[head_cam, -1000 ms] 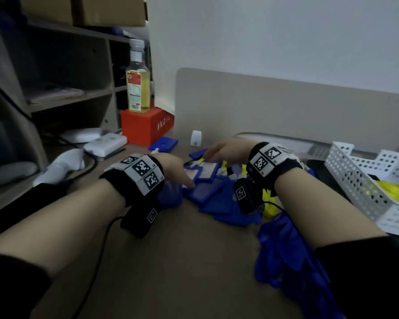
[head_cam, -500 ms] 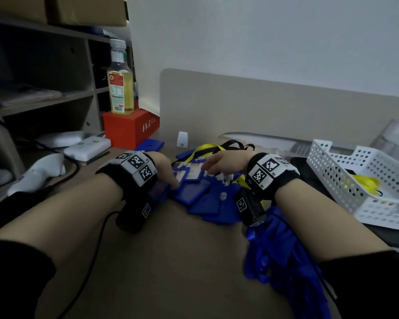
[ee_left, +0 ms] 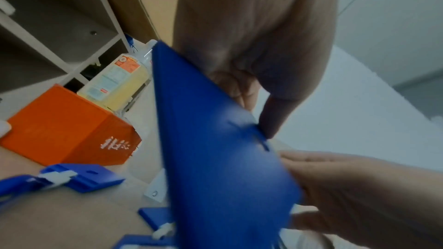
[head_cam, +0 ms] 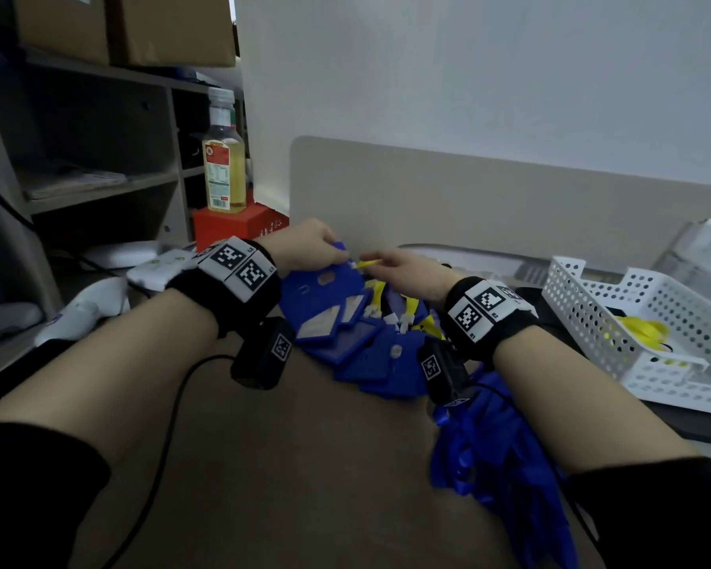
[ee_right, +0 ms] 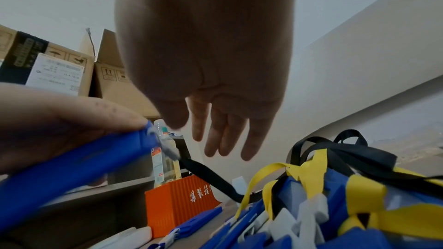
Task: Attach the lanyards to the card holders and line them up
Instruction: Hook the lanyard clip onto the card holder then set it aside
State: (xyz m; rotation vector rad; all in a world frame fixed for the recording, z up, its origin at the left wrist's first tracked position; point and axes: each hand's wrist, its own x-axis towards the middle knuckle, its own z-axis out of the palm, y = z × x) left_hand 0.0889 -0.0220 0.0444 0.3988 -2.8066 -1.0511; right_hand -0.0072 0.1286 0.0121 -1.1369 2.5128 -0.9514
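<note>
My left hand (head_cam: 304,246) grips a blue card holder (head_cam: 317,285) and holds it tilted above the desk; in the left wrist view its thumb (ee_left: 271,116) presses the holder (ee_left: 215,158) near the slot. My right hand (head_cam: 407,266) reaches to the holder's top edge with straight fingers (ee_right: 225,139) and holds nothing. A white clip (ee_right: 165,147) with a black strap shows at the holder's end. A pile of blue card holders (head_cam: 358,347) with yellow lanyards (head_cam: 380,293) lies below the hands. Blue lanyards (head_cam: 489,466) lie under my right forearm.
A white perforated basket (head_cam: 583,289) with yellow lanyards stands at the right. A red box (head_cam: 230,227) carrying a bottle (head_cam: 223,174) sits at the back left, by shelves. A beige divider panel (head_cam: 510,199) closes the back. White devices and a black cable lie at the left.
My left hand has picked a blue card holder off the pile and raised it. My right hand has lifted from the pile and moved to the holder's top edge.
</note>
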